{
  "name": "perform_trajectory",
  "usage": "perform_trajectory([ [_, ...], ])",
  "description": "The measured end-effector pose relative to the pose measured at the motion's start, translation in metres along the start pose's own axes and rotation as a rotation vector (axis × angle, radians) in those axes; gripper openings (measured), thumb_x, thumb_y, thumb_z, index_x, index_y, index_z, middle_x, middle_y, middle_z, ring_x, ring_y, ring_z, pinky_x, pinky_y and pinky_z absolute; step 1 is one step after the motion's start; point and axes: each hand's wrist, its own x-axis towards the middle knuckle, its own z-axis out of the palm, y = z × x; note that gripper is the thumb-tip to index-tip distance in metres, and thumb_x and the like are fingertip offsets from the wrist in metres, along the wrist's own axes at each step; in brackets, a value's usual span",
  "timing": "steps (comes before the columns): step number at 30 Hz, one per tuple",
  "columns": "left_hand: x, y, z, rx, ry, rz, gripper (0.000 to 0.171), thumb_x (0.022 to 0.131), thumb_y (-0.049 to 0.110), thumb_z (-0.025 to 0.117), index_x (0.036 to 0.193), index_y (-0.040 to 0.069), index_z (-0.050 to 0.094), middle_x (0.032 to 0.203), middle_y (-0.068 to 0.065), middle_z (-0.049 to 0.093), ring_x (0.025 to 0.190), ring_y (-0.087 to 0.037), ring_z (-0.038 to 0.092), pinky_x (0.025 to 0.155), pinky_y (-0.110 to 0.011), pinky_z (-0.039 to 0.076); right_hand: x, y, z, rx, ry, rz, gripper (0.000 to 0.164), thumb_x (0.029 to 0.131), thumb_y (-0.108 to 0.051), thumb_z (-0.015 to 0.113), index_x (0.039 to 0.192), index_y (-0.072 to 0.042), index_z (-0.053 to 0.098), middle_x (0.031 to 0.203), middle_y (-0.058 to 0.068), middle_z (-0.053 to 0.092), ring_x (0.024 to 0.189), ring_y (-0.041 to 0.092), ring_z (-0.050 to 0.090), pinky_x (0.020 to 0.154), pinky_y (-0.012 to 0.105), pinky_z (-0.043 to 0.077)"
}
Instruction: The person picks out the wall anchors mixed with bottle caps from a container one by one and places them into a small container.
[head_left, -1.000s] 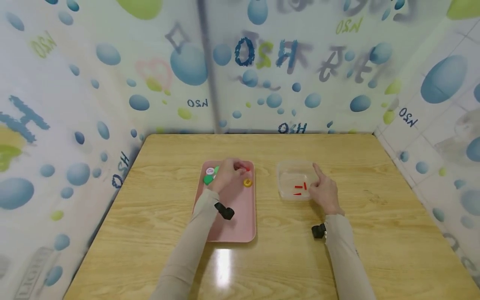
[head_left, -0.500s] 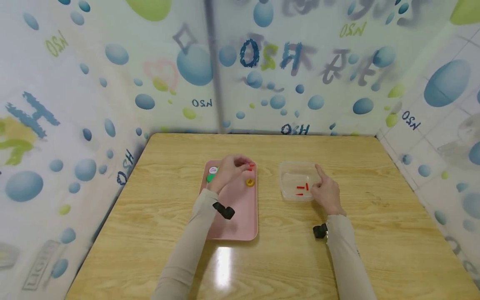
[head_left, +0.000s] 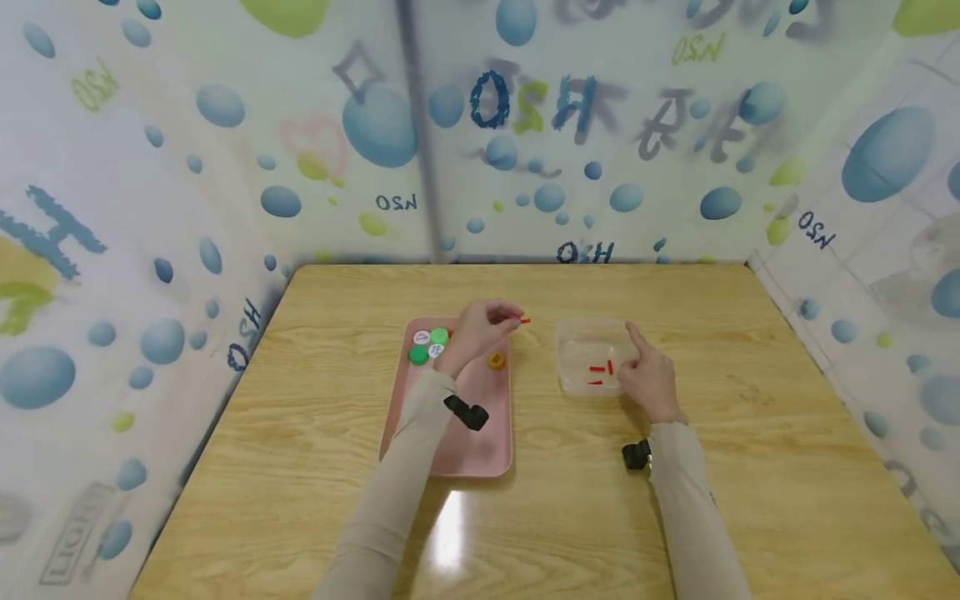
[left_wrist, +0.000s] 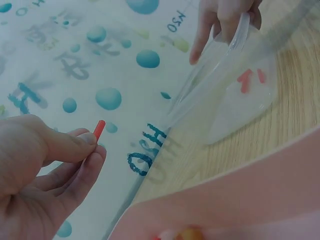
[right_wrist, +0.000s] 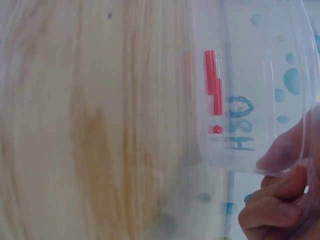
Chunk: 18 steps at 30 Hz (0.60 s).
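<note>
Between thumb and fingertips, my left hand (head_left: 480, 332) pinches a short red stick (left_wrist: 100, 130). It is above the far right corner of the pink tray (head_left: 476, 437), with the stick's end poking out past the rim. My right hand (head_left: 652, 382) grips the right wall of a clear plastic box (head_left: 561, 362), thumb over the rim, index finger stretched along it. A few similar red sticks (right_wrist: 210, 72) lie on the box's floor. Green caps (head_left: 418, 354), white caps (head_left: 422, 337) and a yellow cap (head_left: 496, 360) sit in the tray, partly hidden by my left hand.
Tray and box stand side by side on a wooden table (head_left: 337, 358), with a strip of tabletop between them. Behind the table and at both sides hangs a wall covering (head_left: 495, 192) printed with blue drops. A black camera (head_left: 468, 414) is strapped to my left wrist.
My left hand has moved right and away from me, lifting the red stick off the tray toward the box. More caps show behind it. My right hand stays on the box.
</note>
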Motion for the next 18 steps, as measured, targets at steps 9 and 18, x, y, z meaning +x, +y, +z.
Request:
perform_trajectory([
  [9,0.009,0.01,0.015,0.031,-0.016,0.028,0.019,0.097,0.014,0.069,0.113,0.006,0.074,0.107,-0.006,0.075,0.098,-0.023,0.07,0.082,-0.027,0.055,0.003,-0.003,0.001,0.005,0.009,-0.013,0.073,0.084,0.006,0.044,0.155,-0.004,0.039,0.052,-0.005,0.028,0.05,0.011,0.025,0.049,0.028,0.027],
  [18,0.012,0.014,0.038,0.009,-0.068,0.065,0.019,0.096,0.011,0.07,0.113,0.003,0.074,0.106,-0.009,0.075,0.094,-0.023,0.07,0.076,-0.022,0.055,0.001,-0.002,0.0,0.011,0.021,-0.024,0.073,0.082,0.006,0.044,0.154,-0.003,0.04,0.05,-0.006,0.028,0.05,0.011,0.024,0.05,0.029,0.027],
])
